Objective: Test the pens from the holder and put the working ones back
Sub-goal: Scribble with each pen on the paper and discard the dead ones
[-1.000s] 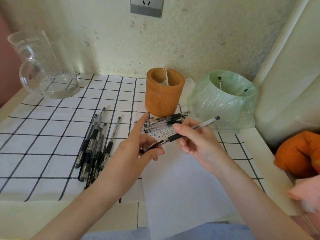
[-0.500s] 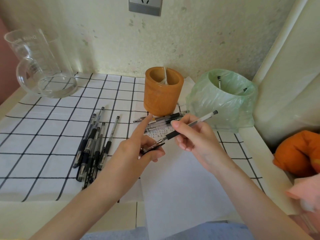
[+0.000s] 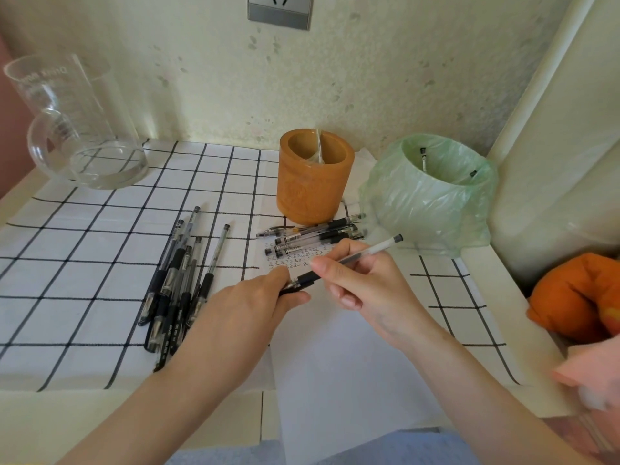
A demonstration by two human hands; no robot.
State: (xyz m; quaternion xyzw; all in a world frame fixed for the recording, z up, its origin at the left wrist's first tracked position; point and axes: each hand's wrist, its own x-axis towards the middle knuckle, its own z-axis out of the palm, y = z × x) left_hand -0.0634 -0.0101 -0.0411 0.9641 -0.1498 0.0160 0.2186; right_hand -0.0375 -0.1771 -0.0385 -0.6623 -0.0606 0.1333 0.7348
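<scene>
In the middle of the frame the right hand (image 3: pixel 365 290) grips a clear-barrelled pen (image 3: pixel 355 256) with curled fingers, its black end cap pointing toward the upper right and its tip end toward the lower left. The left hand (image 3: pixel 251 300) pinches a black cap (image 3: pixel 292 289) between thumb and fingers, right at the pen's tip end; whether the cap is fully seated on the tip cannot be told. Both hands are above a white sheet of paper (image 3: pixel 335 364) that carries small scribbled marks near its upper edge.

The orange pen holder (image 3: pixel 313 186) stands upright just above centre, against the wall. A short row of pens (image 3: pixel 318 234) lies at its foot, on the paper's upper edge. A larger pile of pens (image 3: pixel 177 280) lies left of centre on the checked cloth (image 3: pixel 84 263) covering the counter. To the right of the holder sits a bin lined with a green bag (image 3: pixel 432 203), two pen ends showing inside. A glass pitcher (image 3: pixel 77 129) stands at upper left.
</scene>
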